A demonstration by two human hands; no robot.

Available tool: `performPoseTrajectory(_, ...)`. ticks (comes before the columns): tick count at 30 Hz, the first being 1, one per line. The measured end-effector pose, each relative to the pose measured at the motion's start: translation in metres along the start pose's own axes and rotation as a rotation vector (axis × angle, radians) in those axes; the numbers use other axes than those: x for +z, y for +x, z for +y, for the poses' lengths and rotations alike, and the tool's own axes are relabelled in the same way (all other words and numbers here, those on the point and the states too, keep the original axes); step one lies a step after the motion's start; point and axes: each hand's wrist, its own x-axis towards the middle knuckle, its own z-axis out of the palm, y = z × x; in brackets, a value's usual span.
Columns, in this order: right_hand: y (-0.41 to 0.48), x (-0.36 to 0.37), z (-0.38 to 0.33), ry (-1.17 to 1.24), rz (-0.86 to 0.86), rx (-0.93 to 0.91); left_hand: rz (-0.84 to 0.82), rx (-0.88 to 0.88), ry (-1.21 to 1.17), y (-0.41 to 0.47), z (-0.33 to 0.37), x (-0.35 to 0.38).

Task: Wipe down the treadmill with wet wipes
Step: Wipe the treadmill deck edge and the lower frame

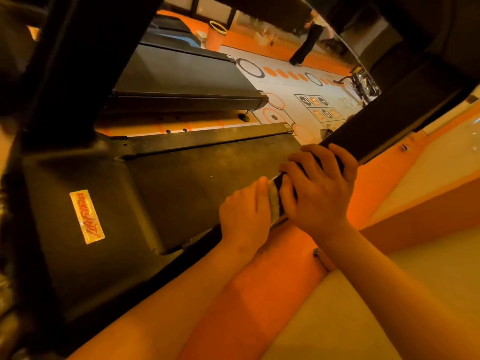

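Head view: a treadmill's belt [207, 183] is seen from above, with the black motor cover [85, 255] at the lower left, on which a yellow label [87, 216] is stuck. The right side rail [376, 131] runs from the lower middle up to the right, and both hands are set on it, just beside each other. The left hand [245, 214] is curled over the rail, and a pale wipe [274, 201] is pinned against the rail under its fingers; only a narrow strip of the wipe is seen between the two hands. The right hand [319, 188] is clamped on the rail just above the wipe, its fingers [301, 162] wrapped over the rail's inner edge. An orange floor [285, 255] is seen beneath the forearms. A second treadmill [181, 74] stands beyond the belt, and farther off a person [306, 40] is standing on the marked floor.
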Motion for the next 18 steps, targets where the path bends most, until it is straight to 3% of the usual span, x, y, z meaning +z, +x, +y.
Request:
performPoseTrajectory(7,-0.002,0.001,-0.001,0.048,0.031,0.023,0.046,-0.005,0.082,-0.001,0.004,0.003)
performPoseTrajectory(18,-0.003,-0.015,0.01,0.176,-0.135,-0.025,0.254,-0.052,-0.016,-0.017,0.018,0.018)
